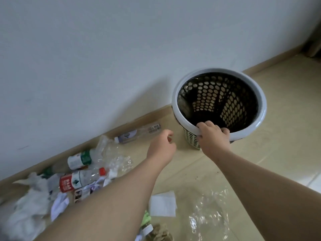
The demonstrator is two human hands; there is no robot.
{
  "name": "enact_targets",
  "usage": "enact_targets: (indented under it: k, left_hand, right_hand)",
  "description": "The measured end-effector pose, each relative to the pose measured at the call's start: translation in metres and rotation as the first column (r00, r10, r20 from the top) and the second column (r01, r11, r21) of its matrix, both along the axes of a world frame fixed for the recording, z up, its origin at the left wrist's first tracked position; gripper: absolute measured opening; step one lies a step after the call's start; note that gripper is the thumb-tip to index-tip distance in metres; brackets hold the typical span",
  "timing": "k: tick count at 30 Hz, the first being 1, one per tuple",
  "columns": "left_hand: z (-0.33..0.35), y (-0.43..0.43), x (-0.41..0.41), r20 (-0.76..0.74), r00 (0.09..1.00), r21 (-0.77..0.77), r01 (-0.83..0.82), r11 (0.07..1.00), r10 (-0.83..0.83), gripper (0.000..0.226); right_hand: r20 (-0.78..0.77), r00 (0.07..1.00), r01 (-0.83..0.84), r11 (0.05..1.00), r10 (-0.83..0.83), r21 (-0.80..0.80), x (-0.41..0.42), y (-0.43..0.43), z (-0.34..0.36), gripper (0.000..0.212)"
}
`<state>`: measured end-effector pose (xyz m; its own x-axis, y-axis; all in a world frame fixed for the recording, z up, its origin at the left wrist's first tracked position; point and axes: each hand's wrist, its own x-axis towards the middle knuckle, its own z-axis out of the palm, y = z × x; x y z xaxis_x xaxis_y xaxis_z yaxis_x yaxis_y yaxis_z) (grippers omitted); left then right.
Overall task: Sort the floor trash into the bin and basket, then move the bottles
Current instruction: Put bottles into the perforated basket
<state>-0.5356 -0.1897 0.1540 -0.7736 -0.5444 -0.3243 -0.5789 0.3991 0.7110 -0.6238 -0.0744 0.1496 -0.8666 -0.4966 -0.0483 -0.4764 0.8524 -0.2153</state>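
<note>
- Perforated basket (pixel 262 108) by the wall was gripped at its rim by the right hand (pixel 212 134).
- Left hand (pixel 162 145) was held loosely curled, empty, near a clear bottle (pixel 139 133).
- Plastic film (pixel 208 216) was strewn nearer.

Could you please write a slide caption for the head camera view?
Right hand grips the white rim of the perforated basket; left hand hovers, empty, beside a clear bottle.
</note>
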Motion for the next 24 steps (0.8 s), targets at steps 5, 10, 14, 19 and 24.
enact_targets:
  k: [5, 10, 14, 19, 24]
  left_hand:
    - [0.026, 0.008, 0.083, 0.063, 0.994, 0.003, -0.095, 0.996, 0.094, 0.04]
    - [0.048, 0.03, 0.169, 0.15, 0.971, 0.001, -0.188, 0.982, 0.186, 0.036]
    - [0.053, 0.042, 0.223, 0.189, 0.959, -0.037, -0.209, 0.977, 0.212, 0.034]
    - [0.06, 0.048, 0.255, 0.222, 0.947, -0.046, -0.227, 0.973, 0.231, 0.035]
    - [0.059, 0.07, 0.254, 0.198, 0.971, -0.025, -0.133, 0.991, 0.135, 0.03]
  right_hand:
    - [0.101, 0.992, -0.067, 0.998, 0.069, -0.021, 0.079, 0.005, 0.028, 0.02]
    - [0.228, 0.954, -0.196, 0.981, 0.193, -0.01, 0.169, 0.01, 0.047, 0.023]
    - [0.235, 0.944, -0.248, 0.968, 0.232, 0.039, 0.225, 0.018, 0.044, 0.029]
    - [0.183, 0.96, -0.211, 0.977, 0.212, -0.026, 0.246, 0.038, 0.059, 0.04]
    - [0.204, 0.979, 0.031, 0.985, 0.004, -0.168, 0.251, 0.067, 0.073, 0.037]
